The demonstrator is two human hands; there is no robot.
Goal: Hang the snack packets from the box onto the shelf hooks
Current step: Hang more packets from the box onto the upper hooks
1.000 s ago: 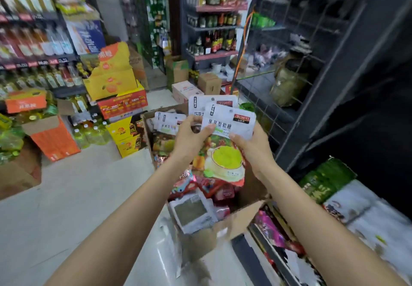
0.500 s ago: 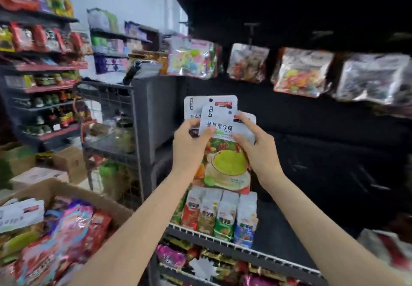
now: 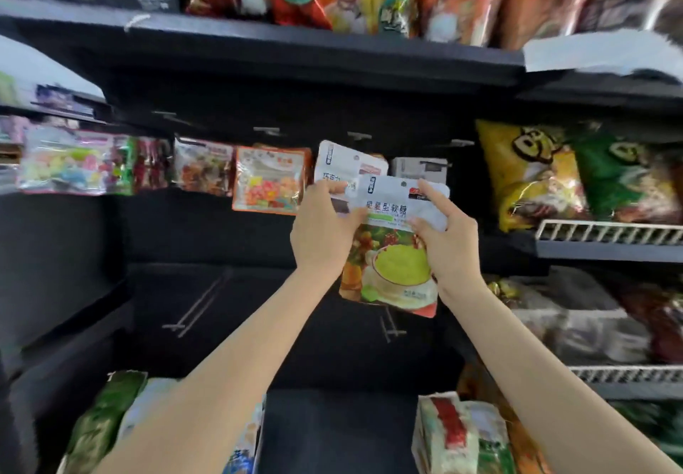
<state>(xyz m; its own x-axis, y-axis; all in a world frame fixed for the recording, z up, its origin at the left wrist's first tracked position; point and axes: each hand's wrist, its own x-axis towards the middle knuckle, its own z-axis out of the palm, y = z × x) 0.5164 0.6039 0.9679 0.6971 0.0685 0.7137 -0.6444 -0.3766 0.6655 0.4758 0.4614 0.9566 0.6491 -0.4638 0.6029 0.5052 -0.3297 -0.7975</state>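
Both hands hold a small stack of snack packets up in front of the dark shelf. The front packet point(image 3: 391, 259) is white on top with a green cup picture below; a second white packet point(image 3: 342, 163) sticks out behind it. My left hand point(image 3: 321, 233) pinches the stack's left edge. At the right edge my right hand point(image 3: 449, 240) grips it, index finger stretched along the top. A row of metal hooks point(image 3: 358, 136) juts from the shelf back just above the packets. The box is out of view.
Packets of sweets point(image 3: 269, 179) hang on hooks to the left. Big snack bags point(image 3: 532, 174) stand on a wire-fronted shelf point(image 3: 606, 231) at right, more bags fill the top shelf point(image 3: 258, 41). Lower hooks point(image 3: 199, 303) jut out below; packets point(image 3: 458, 433) stand at the bottom.
The view has swung from the box on the floor up to the shelf. Both hands have carried the packet stack up to just below the hooks.
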